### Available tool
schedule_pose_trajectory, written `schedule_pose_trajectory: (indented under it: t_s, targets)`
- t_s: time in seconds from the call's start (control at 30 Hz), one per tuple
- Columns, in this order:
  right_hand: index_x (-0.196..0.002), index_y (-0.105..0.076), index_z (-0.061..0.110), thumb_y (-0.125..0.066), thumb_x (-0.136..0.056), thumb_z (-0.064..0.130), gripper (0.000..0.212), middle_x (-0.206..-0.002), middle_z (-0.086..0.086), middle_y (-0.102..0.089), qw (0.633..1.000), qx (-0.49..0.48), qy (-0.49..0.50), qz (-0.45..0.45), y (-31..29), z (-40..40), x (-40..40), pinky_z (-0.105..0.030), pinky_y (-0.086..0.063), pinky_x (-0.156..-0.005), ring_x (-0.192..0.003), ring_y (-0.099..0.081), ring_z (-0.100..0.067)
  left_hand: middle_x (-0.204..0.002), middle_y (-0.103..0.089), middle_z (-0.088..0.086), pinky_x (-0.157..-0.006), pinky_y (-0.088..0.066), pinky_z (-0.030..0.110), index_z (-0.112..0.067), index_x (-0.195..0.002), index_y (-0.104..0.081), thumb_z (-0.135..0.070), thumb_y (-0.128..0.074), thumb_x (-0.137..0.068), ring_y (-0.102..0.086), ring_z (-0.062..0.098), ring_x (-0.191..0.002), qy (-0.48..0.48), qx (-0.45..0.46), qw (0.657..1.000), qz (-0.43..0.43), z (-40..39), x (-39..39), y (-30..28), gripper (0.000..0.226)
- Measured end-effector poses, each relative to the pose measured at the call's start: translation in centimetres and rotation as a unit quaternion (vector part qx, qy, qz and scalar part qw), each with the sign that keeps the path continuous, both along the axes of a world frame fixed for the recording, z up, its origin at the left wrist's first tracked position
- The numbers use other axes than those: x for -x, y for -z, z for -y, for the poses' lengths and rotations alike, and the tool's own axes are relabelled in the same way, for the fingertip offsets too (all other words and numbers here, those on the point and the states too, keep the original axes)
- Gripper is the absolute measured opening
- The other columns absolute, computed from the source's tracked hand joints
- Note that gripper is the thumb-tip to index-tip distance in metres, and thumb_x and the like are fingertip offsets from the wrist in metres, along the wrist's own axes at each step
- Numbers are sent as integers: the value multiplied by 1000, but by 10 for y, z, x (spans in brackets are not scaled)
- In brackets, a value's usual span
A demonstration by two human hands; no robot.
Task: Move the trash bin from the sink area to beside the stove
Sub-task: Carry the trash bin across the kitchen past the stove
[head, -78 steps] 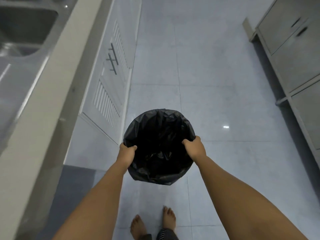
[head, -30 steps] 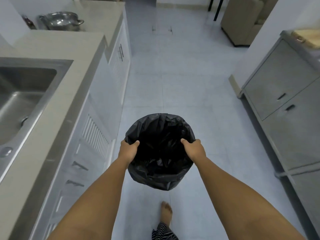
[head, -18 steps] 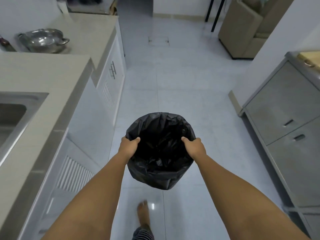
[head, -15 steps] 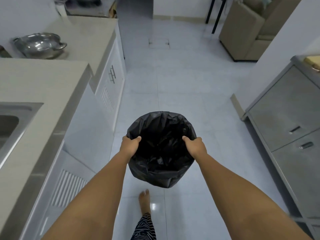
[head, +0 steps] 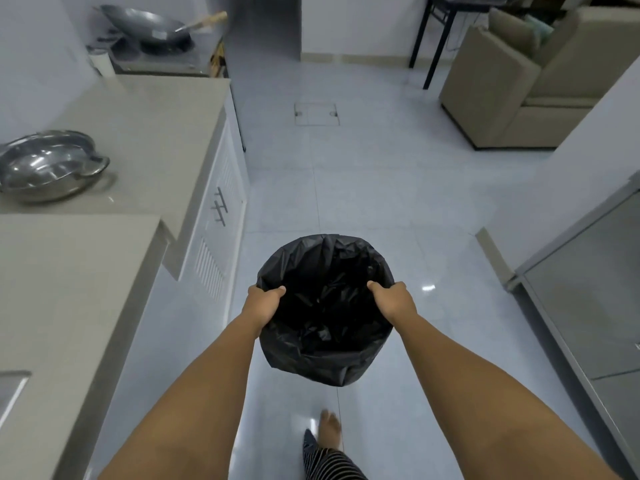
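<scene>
A round trash bin [head: 325,362] lined with a black plastic bag hangs in the air above the tiled floor, in the middle of the view. My left hand [head: 261,304] grips its left rim and my right hand [head: 394,301] grips its right rim. Far ahead on the left stands the stove [head: 162,60] with a metal wok [head: 145,26] on it. Only a corner of the sink [head: 12,393] shows at the lower left edge.
A beige counter [head: 86,271] with white cabinets [head: 221,216] runs along the left, with a steel pot [head: 45,164] on it. Grey metal cabinets [head: 588,289] line the right. A sofa [head: 519,81] and table legs [head: 429,43] stand far ahead. My bare foot [head: 329,431] is below the bin.
I have walked forward along the counter with the bin held in both hands. The sink has slid back out of view, and the stove with the wok has come into sight ahead.
</scene>
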State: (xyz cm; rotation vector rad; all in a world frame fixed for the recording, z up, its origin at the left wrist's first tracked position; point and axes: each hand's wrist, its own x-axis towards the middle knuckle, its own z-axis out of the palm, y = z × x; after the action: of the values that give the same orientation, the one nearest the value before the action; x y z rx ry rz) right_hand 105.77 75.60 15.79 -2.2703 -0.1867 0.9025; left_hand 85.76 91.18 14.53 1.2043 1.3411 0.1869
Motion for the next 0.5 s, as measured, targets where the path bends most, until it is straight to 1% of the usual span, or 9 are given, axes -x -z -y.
schedule_pose_trajectory:
  t_s: [0.3,0.4,0.5]
  targets:
    - [-146,-32,2,-56,-90,50,78,-144,-19,-49,1000,5,-10,-16,13,-145,-114,-46,-45,-102,-127,-51,-39,-151,-46,19,-111,-41,48,-4,-153,-27,-36,-60,-94,-49,39,-134,-21,11,1000,-12,-141,-111,10,75]
    - [-146,-31,1,-57,-90,50,78,-145,-20,-47,999,11,-5,-33,11,-187,-156,-47,-44,-104,-129,-50,-40,-151,-46,19,-111,-41,47,-4,-153,-27,-38,-61,-92,-49,39,-134,-18,19,999,-19,-187,-154,5,78]
    - [-147,-31,1,-57,-90,50,79,-147,-20,-46,999,8,-1,-36,9,-232,-200,-47,-43,-105,-130,-49,-40,-150,-47,19,-111,-42,48,-4,-153,-28,-37,-63,-91,-50,39,-133,-18,18,1000,-9,-231,-198,1,79]
